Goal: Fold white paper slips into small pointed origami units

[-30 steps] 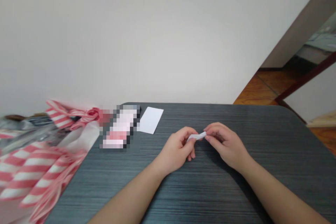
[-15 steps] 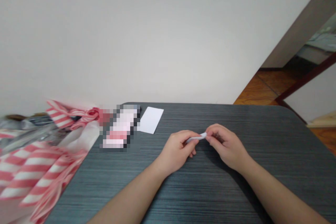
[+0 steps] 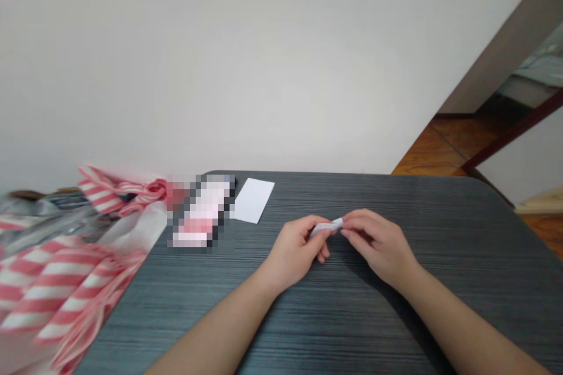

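Note:
A small folded strip of white paper (image 3: 328, 226) is pinched between both hands just above the dark grey table (image 3: 440, 228). My left hand (image 3: 297, 249) grips its left end with curled fingers. My right hand (image 3: 376, 246) pinches its right end between thumb and fingertips. Both hands rest near the middle of the table, almost touching each other.
A white card (image 3: 254, 200) lies flat at the back of the table, beside a blurred pink and white item (image 3: 200, 214). A red-and-white striped plastic bag (image 3: 57, 281) fills the left side. A white wall stands behind; wooden floor (image 3: 433, 152) shows at the right.
Both hands shifted slightly while working the paper strip; the strip's angle changed a little. Nothing else moved.

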